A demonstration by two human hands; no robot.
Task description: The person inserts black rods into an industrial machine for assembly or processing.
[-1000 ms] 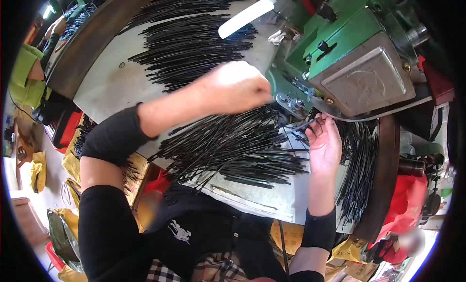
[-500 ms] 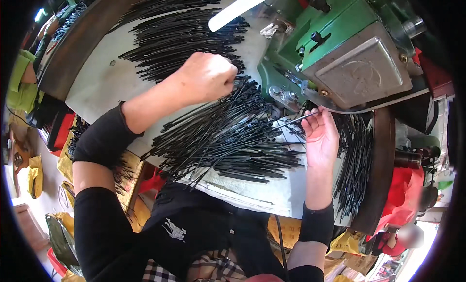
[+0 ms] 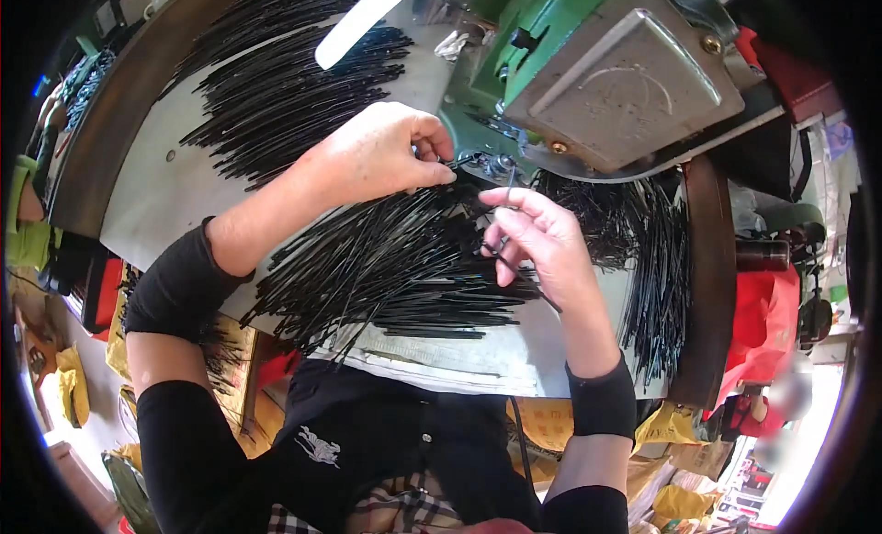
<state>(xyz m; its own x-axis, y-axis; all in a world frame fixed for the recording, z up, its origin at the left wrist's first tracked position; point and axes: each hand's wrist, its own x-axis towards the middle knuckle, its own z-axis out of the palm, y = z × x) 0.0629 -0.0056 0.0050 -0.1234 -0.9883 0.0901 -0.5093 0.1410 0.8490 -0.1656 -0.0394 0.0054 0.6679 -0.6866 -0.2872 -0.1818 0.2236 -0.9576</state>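
While the left hand [image 3: 377, 155] stretches forward over the worktop [image 3: 138, 198], its fingers are curled and its thumb tip comes near the index finger; whether something is pinched there, I cannot tell. The right hand [image 3: 548, 244] is raised close beside it, the forearm leaning inward, and its bent fingers grasp a thin dark piece [image 3: 497, 249], whose middle part is hidden by them. Just below the left hand and reaching toward the right one lies a heap of black rods [image 3: 367, 258], partly covered by the left forearm. Beyond the right hand stands a green machine [image 3: 634, 84], cut off above; its small metal fixture [image 3: 498, 164], between the hands, is hard to make out.
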